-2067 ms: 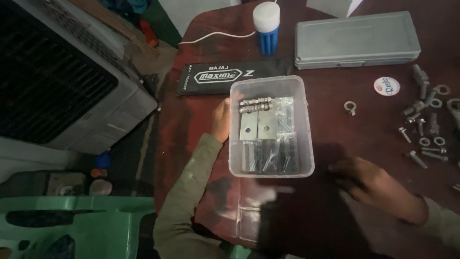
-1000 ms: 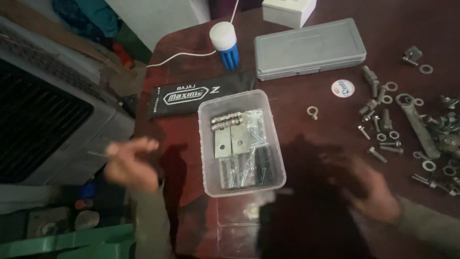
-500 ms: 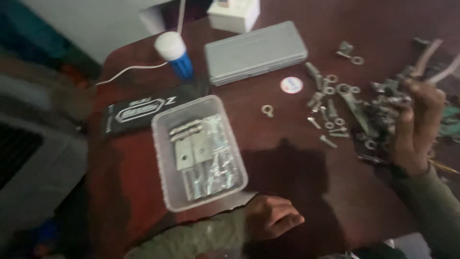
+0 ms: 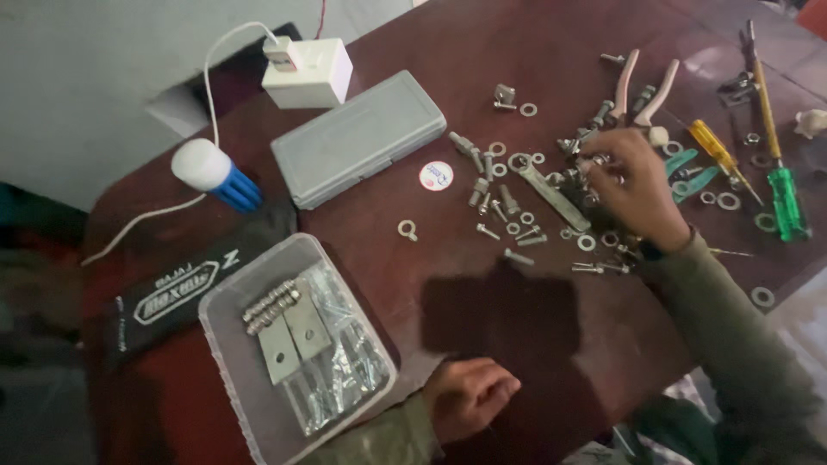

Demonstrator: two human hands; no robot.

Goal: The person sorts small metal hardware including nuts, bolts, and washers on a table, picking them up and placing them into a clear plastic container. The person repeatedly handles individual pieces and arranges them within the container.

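- The left hand (image 4: 469,396) rests at 6 o'clock on the dark red desk (image 4: 508,319), fingers curled loosely into a fist, gripping nothing.
- Just beside it, at 8 o'clock, a clear plastic tub (image 4: 233,387) holds two flat metal plates (image 4: 293,340), a row of short bolts and a bag of screws.
- At 9 o'clock a black pouch (image 4: 185,288) lies against the tub's far side.
- The right hand (image 4: 629,185), at 2 o'clock, reaches into a scatter of loose bolts and washers (image 4: 517,211); its fingertips are pinched together over small hardware, though I cannot tell which piece they grip.
- An eye bolt (image 4: 407,230) and a round white sticker (image 4: 436,176) lie near the centre.
- Green-handled (image 4: 786,202) and yellow-handled (image 4: 713,151) screwdrivers lie at 3 o'clock, pliers with pale handles (image 4: 642,86) beyond the right hand.
- At 11 o'clock sit a grey closed case (image 4: 357,138), a blue-and-white lamp bulb (image 4: 211,172) and, farthest, a white adapter box (image 4: 310,73) with its cable.
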